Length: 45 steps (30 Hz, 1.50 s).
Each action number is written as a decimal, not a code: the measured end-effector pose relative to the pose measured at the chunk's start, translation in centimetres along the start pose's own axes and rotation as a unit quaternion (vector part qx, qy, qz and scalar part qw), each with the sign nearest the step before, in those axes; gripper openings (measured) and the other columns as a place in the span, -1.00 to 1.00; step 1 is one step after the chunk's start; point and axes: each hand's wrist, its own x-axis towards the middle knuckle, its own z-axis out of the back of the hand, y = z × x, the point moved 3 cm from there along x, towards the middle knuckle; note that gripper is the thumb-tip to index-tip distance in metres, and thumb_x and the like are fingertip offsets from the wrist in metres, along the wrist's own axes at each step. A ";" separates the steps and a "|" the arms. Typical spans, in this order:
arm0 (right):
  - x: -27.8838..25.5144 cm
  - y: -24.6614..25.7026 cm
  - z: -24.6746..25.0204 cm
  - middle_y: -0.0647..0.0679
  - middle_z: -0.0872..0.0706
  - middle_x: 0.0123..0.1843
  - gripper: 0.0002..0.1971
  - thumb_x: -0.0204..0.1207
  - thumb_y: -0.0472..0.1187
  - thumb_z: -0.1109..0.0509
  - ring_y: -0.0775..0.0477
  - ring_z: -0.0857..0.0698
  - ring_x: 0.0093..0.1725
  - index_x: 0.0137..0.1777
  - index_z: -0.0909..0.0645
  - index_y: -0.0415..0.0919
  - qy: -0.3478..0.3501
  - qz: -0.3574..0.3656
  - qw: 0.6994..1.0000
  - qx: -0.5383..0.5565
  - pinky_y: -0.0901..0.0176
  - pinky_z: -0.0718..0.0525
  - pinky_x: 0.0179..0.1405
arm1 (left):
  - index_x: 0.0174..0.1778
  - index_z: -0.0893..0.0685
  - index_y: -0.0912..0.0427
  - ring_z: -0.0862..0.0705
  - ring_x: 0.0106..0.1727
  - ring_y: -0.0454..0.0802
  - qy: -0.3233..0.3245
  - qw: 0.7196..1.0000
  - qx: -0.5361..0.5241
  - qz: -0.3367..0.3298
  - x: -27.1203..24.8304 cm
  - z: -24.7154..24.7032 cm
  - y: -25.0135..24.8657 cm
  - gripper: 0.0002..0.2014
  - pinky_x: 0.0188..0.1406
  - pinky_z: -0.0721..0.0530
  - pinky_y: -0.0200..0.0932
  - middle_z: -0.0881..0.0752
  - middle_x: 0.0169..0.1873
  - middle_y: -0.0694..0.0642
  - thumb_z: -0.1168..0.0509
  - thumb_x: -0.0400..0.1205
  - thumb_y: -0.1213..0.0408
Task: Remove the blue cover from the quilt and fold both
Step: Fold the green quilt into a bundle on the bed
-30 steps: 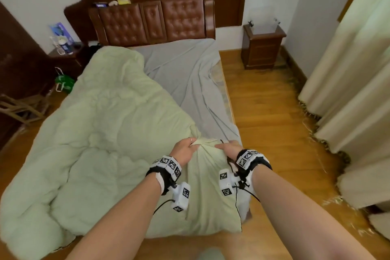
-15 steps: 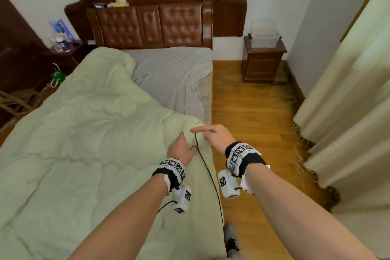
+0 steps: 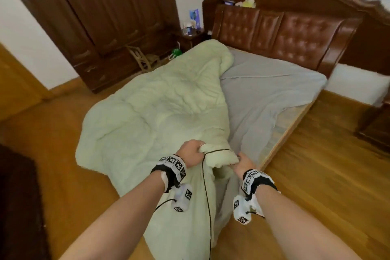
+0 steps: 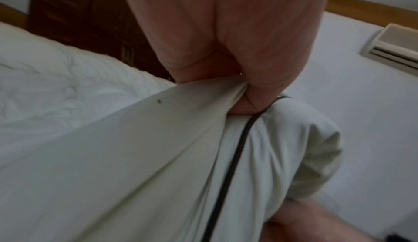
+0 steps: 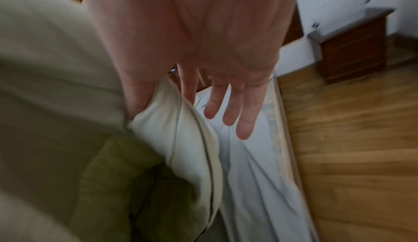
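Observation:
A pale green quilt (image 3: 152, 112) lies rumpled over the left half of the bed and hangs off its near end. My left hand (image 3: 191, 154) grips a bunched corner of it in a fist, seen close in the left wrist view as the left hand (image 4: 237, 85) on the quilt (image 4: 135, 156). My right hand (image 3: 242, 162) is just beside and below that corner. In the right wrist view the right hand (image 5: 203, 94) has straight fingers (image 5: 244, 120), and the quilt corner (image 5: 181, 129) lies between thumb and forefinger. A grey-blue cloth (image 3: 263, 95) covers the mattress.
A brown padded headboard (image 3: 295, 34) stands at the far right and a dark wardrobe (image 3: 105, 17) at the far left, with a small wooden chair (image 3: 143, 57) before it. A nightstand (image 3: 375, 129) sits at the right edge. Wooden floor (image 3: 316, 175) surrounds the bed. A black cable (image 3: 207, 196) crosses the quilt.
My view has swung so the headboard is now at the right. The left hand kept its grip on the corner. The right hand dropped from on top of the quilt to beside the corner.

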 end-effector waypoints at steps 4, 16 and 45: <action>1.9 2.6 2.2 -0.27 -0.75 0.18 -0.77 0.60 -0.16 -0.32 -0.35 -0.69 0.14 0.20 -0.68 -0.12 0.007 0.085 0.995 -0.060 0.11 -0.54 -0.01 | -0.21 -0.67 0.01 -0.70 0.01 0.09 -0.074 0.991 -0.041 0.101 -1.4 -0.1 -0.9 -0.79 -0.12 -0.49 -0.28 -0.71 -0.21 0.06 -0.23 0.50 0.43; 6.0 6.7 27.9 -0.13 -0.75 -0.05 -0.75 0.47 -0.25 -0.31 -0.31 -0.71 -0.04 0.11 -0.60 0.02 -0.040 0.380 0.865 -0.325 0.13 -0.45 -0.24 | 0.70 0.09 0.11 -0.25 0.60 0.15 -0.104 0.983 -0.046 0.142 9.4 -8.4 -18.5 0.35 0.55 -0.37 0.17 -0.15 0.61 0.14 -0.61 0.13 -0.16; 25.7 1.1 26.1 -0.09 -0.53 0.30 -0.12 0.12 -0.01 -0.76 -0.17 -0.60 0.20 0.36 -0.34 -0.16 0.244 0.385 0.887 -0.073 -0.02 -0.62 0.12 | 0.40 -0.55 -0.23 -0.69 -0.09 -0.05 -0.393 0.813 -0.154 0.400 17.5 -6.4 -31.3 -0.31 -0.23 -0.68 -0.14 -0.72 0.06 0.03 -0.11 0.45 0.54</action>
